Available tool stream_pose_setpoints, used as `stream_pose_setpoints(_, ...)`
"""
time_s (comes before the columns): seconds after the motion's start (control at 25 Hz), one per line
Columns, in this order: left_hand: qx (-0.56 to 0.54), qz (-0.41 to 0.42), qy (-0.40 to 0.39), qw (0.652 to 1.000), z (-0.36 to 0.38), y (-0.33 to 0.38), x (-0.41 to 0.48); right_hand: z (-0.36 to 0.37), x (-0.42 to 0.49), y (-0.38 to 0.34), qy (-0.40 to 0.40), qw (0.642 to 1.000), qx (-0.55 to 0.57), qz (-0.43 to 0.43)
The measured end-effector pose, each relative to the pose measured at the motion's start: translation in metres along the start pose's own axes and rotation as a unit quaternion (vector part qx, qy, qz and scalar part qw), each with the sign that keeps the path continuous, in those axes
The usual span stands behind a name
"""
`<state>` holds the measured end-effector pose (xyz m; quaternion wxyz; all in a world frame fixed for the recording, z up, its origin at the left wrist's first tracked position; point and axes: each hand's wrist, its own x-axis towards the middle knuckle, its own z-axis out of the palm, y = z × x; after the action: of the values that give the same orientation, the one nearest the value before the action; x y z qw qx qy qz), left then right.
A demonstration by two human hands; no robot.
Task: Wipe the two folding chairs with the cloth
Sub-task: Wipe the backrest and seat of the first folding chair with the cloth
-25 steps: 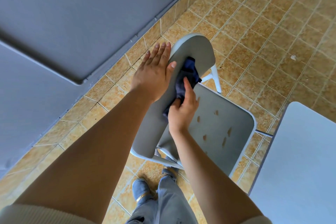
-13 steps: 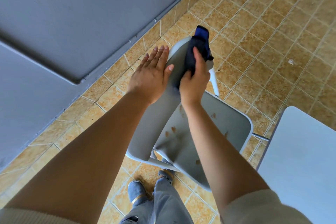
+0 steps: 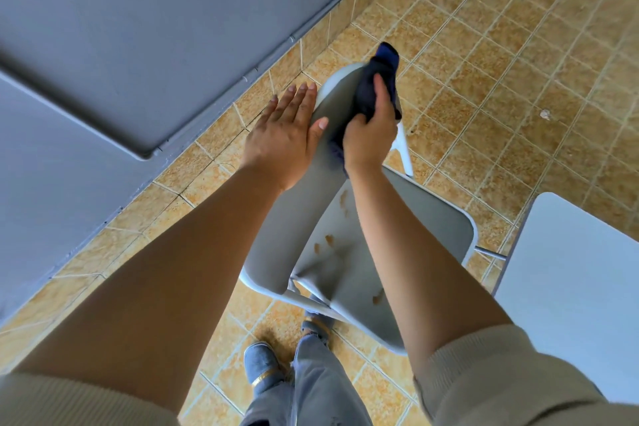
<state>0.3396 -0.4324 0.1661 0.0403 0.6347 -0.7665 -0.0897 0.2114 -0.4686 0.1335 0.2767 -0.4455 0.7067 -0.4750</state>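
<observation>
A grey folding chair (image 3: 425, 218) stands unfolded below me, seen from behind its backrest (image 3: 294, 218). Brown smudges mark its seat. My left hand (image 3: 283, 135) lies flat on the backrest's left edge, fingers straight, holding nothing. My right hand (image 3: 371, 135) grips a dark blue cloth (image 3: 375, 83) and presses it on the far end of the backrest, where the cloth hangs over the rim. A second pale grey chair surface (image 3: 570, 287) shows at the right edge, only partly in view.
A grey wall (image 3: 145, 45) runs along the left, meeting the tan tiled floor (image 3: 501, 62). My feet in blue shoes (image 3: 259, 363) stand right behind the chair. A small scrap (image 3: 545, 113) lies on the tiles at right.
My right hand slid the cloth from the middle of the backrest up to its far end and now stays there. My left hand has kept its place on the backrest.
</observation>
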Motion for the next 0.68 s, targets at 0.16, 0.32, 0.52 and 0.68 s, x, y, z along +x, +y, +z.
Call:
stream_pose_setpoints(0.16,0.008,0.003,0.009,1.0,0.003,-0.008,-0.031,-0.002,-0.08,0.02,-0.03,0.994,-0.014,-0.105)
stream_pose_setpoints(0.32,0.001,0.006,0.032,0.999,0.009,-0.019,-0.068,-0.004,-0.091,0.046,-0.006,0.997,-0.061,0.041)
stream_pose_setpoints(0.52,0.015,0.017,0.039,0.999,0.01,-0.034,-0.108,0.011,-0.118,0.001,0.011,0.999,-0.041,0.028)
stream_pose_setpoints(0.68,0.008,0.032,0.049,0.998,0.005,-0.045,-0.119,0.013,-0.192,-0.001,-0.009,0.995,-0.034,-0.097)
